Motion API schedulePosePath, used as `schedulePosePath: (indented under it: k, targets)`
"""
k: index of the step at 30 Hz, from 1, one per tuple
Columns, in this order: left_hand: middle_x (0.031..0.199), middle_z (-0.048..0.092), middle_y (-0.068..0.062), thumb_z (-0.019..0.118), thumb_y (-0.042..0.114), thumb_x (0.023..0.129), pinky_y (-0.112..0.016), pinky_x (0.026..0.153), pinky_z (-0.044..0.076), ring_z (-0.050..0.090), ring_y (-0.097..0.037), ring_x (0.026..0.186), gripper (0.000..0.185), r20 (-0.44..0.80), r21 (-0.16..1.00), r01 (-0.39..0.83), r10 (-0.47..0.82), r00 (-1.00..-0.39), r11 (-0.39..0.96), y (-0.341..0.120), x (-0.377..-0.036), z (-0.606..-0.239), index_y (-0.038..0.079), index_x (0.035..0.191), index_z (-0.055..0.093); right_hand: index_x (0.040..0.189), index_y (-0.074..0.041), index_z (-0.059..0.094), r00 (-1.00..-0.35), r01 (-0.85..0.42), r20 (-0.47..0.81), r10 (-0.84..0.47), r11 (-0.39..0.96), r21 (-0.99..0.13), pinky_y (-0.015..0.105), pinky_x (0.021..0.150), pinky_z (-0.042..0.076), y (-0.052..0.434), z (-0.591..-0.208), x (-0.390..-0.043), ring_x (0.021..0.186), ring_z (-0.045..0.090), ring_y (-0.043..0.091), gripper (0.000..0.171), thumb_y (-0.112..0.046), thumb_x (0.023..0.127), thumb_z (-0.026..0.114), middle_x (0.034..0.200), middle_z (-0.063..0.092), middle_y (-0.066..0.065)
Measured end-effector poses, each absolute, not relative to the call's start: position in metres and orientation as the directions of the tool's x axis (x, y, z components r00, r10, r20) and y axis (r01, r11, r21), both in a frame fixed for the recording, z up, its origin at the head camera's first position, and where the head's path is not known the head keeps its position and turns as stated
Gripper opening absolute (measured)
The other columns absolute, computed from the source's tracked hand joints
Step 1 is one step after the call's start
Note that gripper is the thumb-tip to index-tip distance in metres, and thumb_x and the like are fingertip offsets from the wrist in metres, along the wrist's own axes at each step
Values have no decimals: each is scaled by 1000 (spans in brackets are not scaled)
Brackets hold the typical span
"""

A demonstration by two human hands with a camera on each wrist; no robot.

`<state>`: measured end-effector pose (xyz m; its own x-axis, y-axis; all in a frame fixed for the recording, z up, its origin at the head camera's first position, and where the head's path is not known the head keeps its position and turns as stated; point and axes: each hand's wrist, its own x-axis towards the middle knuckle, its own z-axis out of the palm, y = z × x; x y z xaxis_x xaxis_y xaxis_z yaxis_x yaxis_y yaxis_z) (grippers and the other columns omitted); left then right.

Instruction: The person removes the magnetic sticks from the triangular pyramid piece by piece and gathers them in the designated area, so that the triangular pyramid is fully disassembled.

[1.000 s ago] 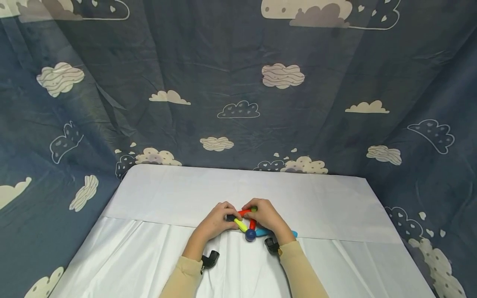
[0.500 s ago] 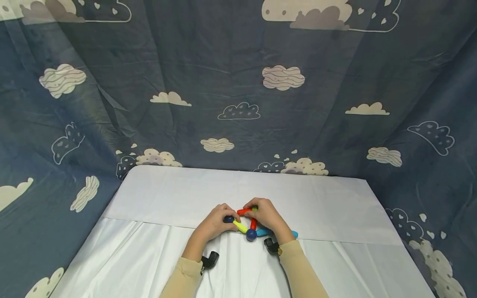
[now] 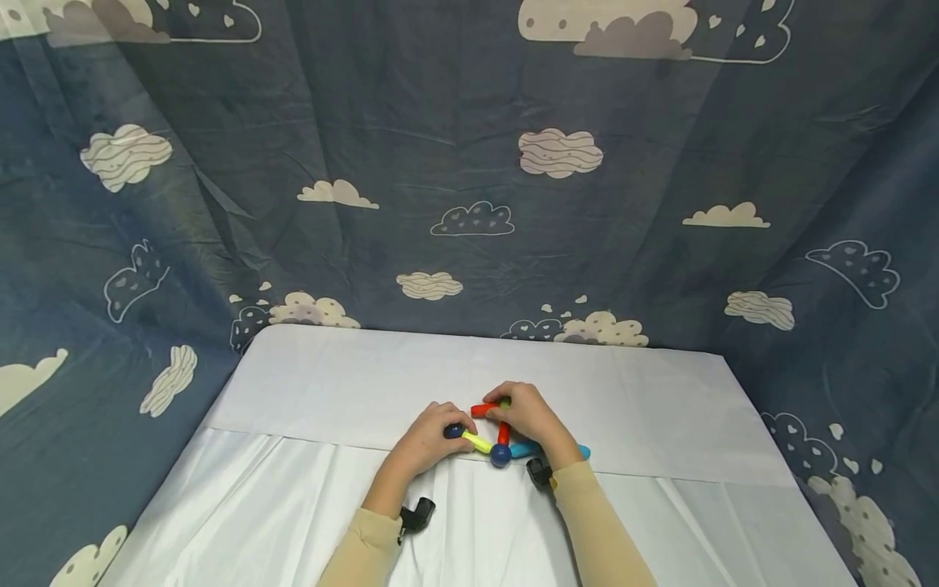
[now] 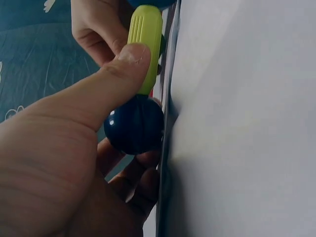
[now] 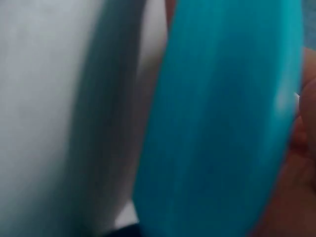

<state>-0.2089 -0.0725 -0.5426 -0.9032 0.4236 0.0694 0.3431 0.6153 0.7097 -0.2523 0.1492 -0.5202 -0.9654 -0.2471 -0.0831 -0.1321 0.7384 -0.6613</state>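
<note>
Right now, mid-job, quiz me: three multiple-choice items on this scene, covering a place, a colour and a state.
1. Where does the yellow-green rod lie?
A. between two dark blue balls
B. on the cloud curtain
C. at the table's far edge

2. What colour is the rod under the right hand's wrist?
A. purple
B. light blue
C. white

3. What is the left hand doing?
A. lying flat and open
B. pinching one dark blue ball and the rod's end
C. hanging off the table

Key: 1 A, a ball sits at each end in the head view; 2 B, the light blue rod shows there; 3 B, the left wrist view shows the thumb pressing.

Beige long sleeves (image 3: 587, 522), small black wrist cameras (image 3: 420, 515)
</note>
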Motion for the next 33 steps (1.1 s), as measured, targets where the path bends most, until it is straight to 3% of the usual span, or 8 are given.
schedulePosePath:
  k: [5,8,12,15,17,20,24,33]
  targets:
    - [107,70,7,84,34,91,-40,96,50,56,-15,103,13,99,698,342,389,-916,629,-66,-207,-545,30,102,77,118,-15,80,-978,-143,-17,-207,730,-668,59,116,47,157,-508,-248,128,65,33,24,-18,95,80,130,75,7]
    - [107,70,5,84,35,91,-37,91,49,56,-15,100,13,123,686,341,360,-925,643,-63,-206,-546,29,101,77,118,-14,79,-982,-179,71,-177,729,-660,60,116,46,163,-503,-239,134,63,35,24,-18,95,79,131,74,7]
    - [109,72,3,83,36,91,-37,91,49,57,-15,100,13,140,682,328,323,-936,654,-60,-206,-547,28,101,78,118,-14,78,-982,-189,143,-126,728,-659,44,90,58,169,-501,-221,100,69,27,24,-20,95,81,104,75,3]
    - [111,72,3,83,37,91,-38,92,50,57,-16,100,14,148,680,319,302,-942,660,-58,-206,-547,29,102,78,123,-15,77,-989,-148,114,-96,710,-688,28,63,46,172,-505,-207,70,55,17,31,-26,94,82,78,62,-1]
    - [112,72,3,83,37,91,-39,92,50,58,-16,101,15,161,675,322,293,-943,665,-57,-206,-548,28,103,78,130,-17,74,-995,-98,51,-89,681,-725,24,53,36,173,-509,-200,58,46,14,38,-29,94,82,66,54,-2]
    - [111,72,3,84,36,91,-40,93,51,58,-16,100,15,186,661,331,280,-942,674,-55,-207,-548,28,103,79,141,-19,66,-990,-20,-68,-124,599,-800,23,47,32,175,-518,-194,47,40,12,49,-32,96,80,56,50,-3]
    - [113,72,2,83,35,92,-42,95,52,59,-18,102,16,195,649,345,290,-937,678,-54,-208,-549,27,105,79,147,-19,61,-968,53,-169,-184,510,-858,23,43,35,176,-528,-192,39,39,12,55,-35,97,78,53,56,0]
    - [123,71,-2,89,23,86,-48,104,54,65,-23,117,42,95,731,278,312,-946,623,-69,-211,-543,20,125,74,143,-19,65,-957,-7,-152,-249,539,-842,24,38,42,169,-539,-186,33,46,9,49,-34,97,77,52,61,0]
